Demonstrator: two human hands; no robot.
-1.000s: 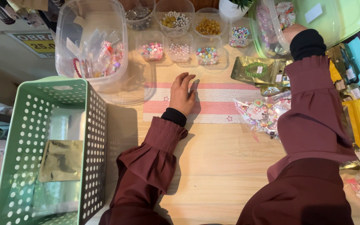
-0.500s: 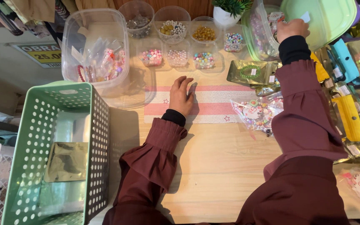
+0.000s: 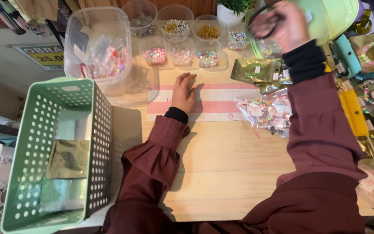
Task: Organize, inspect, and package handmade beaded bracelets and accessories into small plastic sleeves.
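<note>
My left hand [image 3: 183, 92] lies flat, fingers slightly spread, on a pink and white striped mat [image 3: 221, 102] on the wooden table. Raised at the far right, my right hand [image 3: 278, 26] is blurred by motion in front of a pale green lid [image 3: 334, 17]. A thin dark curved line crosses its fingers; whether they grip it is unclear. Just below that hand lies a gold pouch [image 3: 256, 70] with a green bracelet inside. Clear bags of colourful charms [image 3: 267, 112] rest on the mat's right end.
A green perforated basket [image 3: 102, 143] stands at the left, holding a gold pouch [image 3: 68, 159]. Behind it is a clear tub [image 3: 96, 43] of packets. Several small cups of beads [image 3: 180, 56] line the back. Tools and packets crowd the right edge [image 3: 369, 104].
My right hand has lifted away from the far right containers, up and toward the camera. The left hand has stayed on the mat.
</note>
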